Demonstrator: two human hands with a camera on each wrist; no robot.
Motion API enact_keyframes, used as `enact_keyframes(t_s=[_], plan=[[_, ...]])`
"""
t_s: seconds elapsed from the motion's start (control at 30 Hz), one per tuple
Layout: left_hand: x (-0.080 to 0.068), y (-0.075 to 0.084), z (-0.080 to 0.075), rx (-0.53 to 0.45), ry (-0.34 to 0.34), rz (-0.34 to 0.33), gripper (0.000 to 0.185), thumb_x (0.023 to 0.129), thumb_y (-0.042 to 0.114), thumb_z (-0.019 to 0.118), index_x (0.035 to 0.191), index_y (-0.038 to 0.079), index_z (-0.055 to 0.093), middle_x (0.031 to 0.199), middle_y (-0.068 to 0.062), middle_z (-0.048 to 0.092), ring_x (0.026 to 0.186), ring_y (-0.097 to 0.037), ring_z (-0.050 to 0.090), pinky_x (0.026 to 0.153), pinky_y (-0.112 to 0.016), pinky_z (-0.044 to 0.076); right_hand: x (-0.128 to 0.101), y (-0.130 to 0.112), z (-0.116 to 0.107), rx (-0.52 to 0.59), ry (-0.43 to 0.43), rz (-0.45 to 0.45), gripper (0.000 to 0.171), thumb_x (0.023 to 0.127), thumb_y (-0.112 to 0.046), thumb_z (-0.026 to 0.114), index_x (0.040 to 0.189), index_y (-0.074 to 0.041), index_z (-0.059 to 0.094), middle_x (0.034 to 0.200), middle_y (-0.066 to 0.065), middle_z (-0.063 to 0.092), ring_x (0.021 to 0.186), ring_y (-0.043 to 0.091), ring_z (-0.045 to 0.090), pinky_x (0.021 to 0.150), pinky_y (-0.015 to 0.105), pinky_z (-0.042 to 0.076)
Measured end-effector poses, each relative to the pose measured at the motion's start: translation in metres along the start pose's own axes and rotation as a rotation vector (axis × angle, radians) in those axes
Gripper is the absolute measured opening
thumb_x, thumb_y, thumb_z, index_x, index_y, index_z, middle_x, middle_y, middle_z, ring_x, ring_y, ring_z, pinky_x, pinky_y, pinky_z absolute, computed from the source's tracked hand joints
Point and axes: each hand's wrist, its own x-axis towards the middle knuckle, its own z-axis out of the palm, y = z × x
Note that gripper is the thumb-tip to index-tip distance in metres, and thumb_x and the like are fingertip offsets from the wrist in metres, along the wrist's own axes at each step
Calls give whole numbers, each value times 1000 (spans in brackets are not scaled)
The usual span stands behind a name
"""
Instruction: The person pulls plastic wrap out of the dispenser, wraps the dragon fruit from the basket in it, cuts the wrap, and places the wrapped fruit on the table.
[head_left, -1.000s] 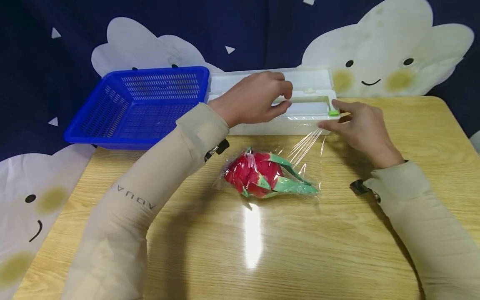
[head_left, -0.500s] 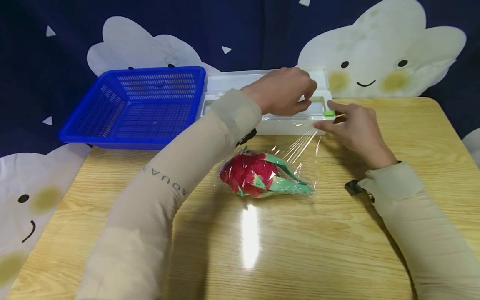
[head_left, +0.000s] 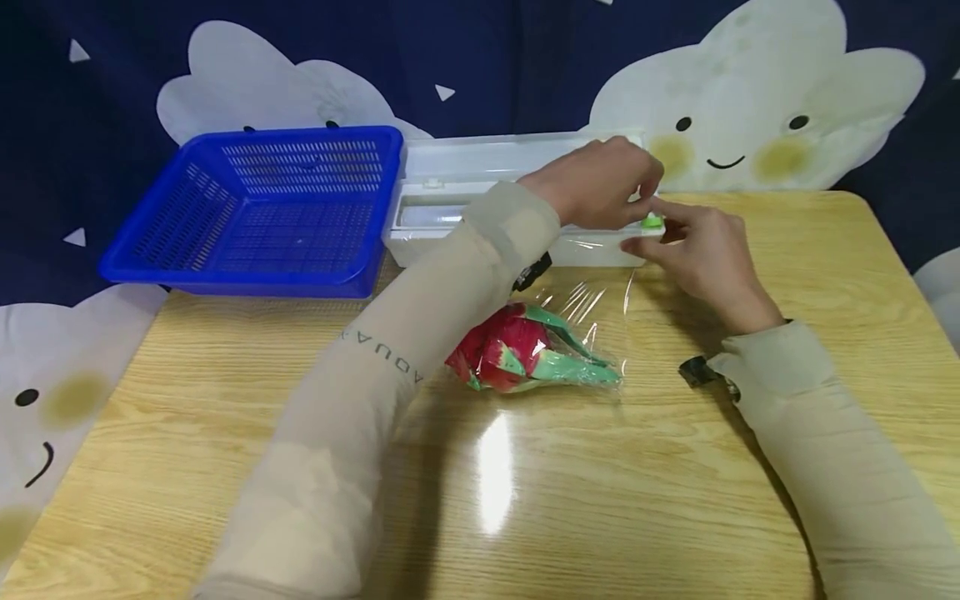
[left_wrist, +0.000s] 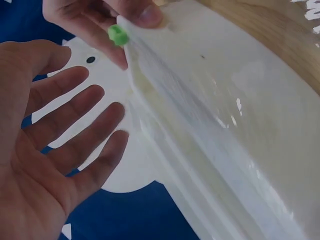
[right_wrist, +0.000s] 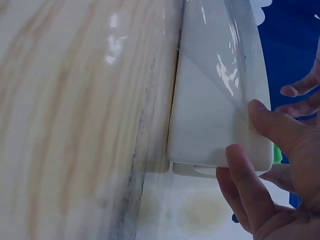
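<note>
A white cling film dispenser (head_left: 600, 252) lies with its lid raised at the back of the table. My right hand (head_left: 705, 250) grips its right end, thumb on the front face and fingers around the end, as the right wrist view shows. Close to that end, my left hand (left_wrist: 45, 135) has its fingers spread and nothing in them. It is near the green slider (left_wrist: 118, 35). Clear film (head_left: 581, 296) runs from the dispenser to a red dragon fruit (head_left: 517, 346) with green leaf tips, wrapped in film. The left sleeve hides part of the fruit.
A blue perforated basket (head_left: 367, 279) stands left of the dispenser, right beside it. The wooden table (head_left: 637, 500) ends at a dark blue curtain (head_left: 480, 67) printed with white clouds. Both forearms reach across the table from the front.
My left hand has moved right along the dispenser to the green slider's end, and its sleeve now covers part of the dragon fruit. The right hand keeps its grip.
</note>
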Motion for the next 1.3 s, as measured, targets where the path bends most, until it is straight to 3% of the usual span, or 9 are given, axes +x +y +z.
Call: enact_keyframes(t_s=[0.13,0.23,0.37,0.47,0.53,0.7,0.8,0.97,1.3], plan=[[9,4,4,-3,-29,-10,33,107,31,43,128,20,67,132,6,68,111,-11,57,101,-24,47,0,1,1,-10,-2,-8,36,89,-40,81,121,-24,76,95,13,81,81,4,72,70,21,40],[14,8,7,-10,-40,-14,33,106,29,44,127,21,67,131,6,68,108,-10,57,97,-24,47,0,2,0,8,-47,16,42,92,-39,77,127,-17,71,109,16,79,100,32,76,75,21,44],[18,11,10,-5,-41,-15,32,106,28,43,125,21,68,129,7,68,107,-9,58,95,-23,47,1,3,-1,44,-118,51,49,95,-38,74,134,-12,61,125,19,72,115,41,71,87,36,56],[20,12,10,5,-41,-6,32,106,27,43,125,21,68,128,7,68,107,-9,58,95,-23,48,2,3,-1,50,-129,33,46,96,-36,73,131,-9,61,124,20,71,115,42,70,92,53,56],[22,13,11,9,-41,-4,31,105,25,44,125,21,68,126,7,69,106,-8,58,93,-22,48,3,3,-2,47,-122,17,43,96,-35,73,127,-7,61,122,20,71,114,43,70,91,54,55],[26,14,13,14,-31,-1,20,100,15,51,105,20,70,96,9,62,90,-9,52,80,-22,42,0,3,-2,33,-89,38,44,94,-41,75,125,-11,67,117,18,75,107,38,74,78,24,52],[28,14,14,14,-19,11,21,97,9,53,90,19,69,79,10,51,82,-11,45,73,-22,37,-1,4,-2,36,-53,60,41,89,-45,79,117,-16,74,108,16,79,92,15,77,68,12,44],[30,11,16,11,31,49,27,94,5,55,77,21,69,71,13,51,78,-10,42,69,-21,34,-1,5,-2,46,-26,72,36,85,-48,83,107,-20,80,97,14,81,68,-27,52,63,14,43],[35,13,14,6,45,63,38,85,-2,44,56,20,37,62,6,19,65,-10,21,59,-22,17,-1,6,-2,45,-24,69,35,85,-48,83,105,-19,81,97,13,81,68,-29,50,71,19,42]])
